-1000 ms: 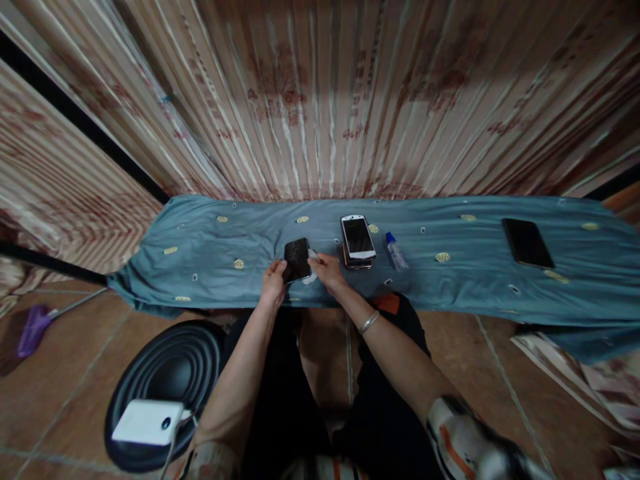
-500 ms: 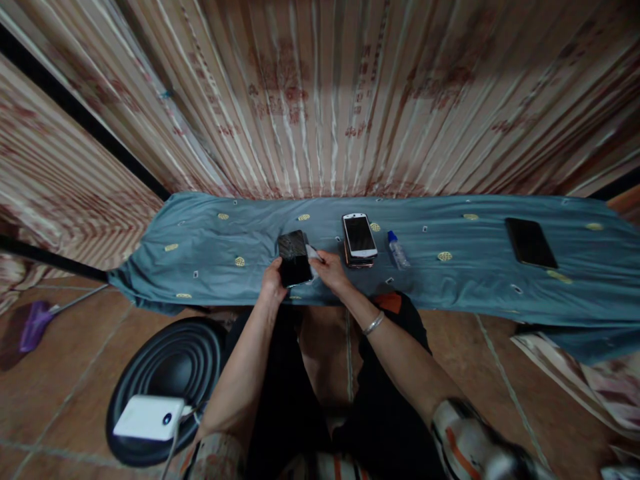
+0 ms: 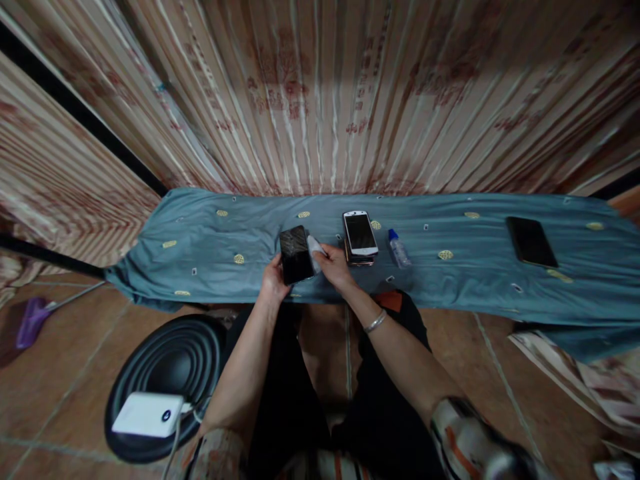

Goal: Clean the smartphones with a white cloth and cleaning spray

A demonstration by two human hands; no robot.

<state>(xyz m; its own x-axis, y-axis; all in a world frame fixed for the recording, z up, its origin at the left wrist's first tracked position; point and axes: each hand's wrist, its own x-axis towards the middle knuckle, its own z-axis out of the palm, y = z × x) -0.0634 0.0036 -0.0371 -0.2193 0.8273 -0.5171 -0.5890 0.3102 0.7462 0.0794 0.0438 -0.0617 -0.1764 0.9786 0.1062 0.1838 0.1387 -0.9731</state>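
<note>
My left hand (image 3: 275, 280) is closed on the lower left edge of a black smartphone (image 3: 296, 255), whose dark screen faces up and looks cracked or streaked near its top. Pinched in my right hand (image 3: 336, 265) is a pale cloth (image 3: 315, 249), held against the phone's right edge. Just beyond that hand lies a stack of phones, topped by a white smartphone (image 3: 361, 233). To the right of the stack, a small clear bottle (image 3: 399, 249) with a blue cap rests on its side.
A blue-green patterned cloth (image 3: 465, 280) covers the long bench. Far right on it lies a dark tablet or phone (image 3: 531, 241). A white power bank (image 3: 147, 415) with a cable sits on a round black ribbed object (image 3: 170, 367) at lower left. Striped curtains (image 3: 320, 100) hang behind.
My right hand and the cloth have shifted slightly along the phone's right edge. The phone has moved slightly right and up in view, with my left hand still on it.
</note>
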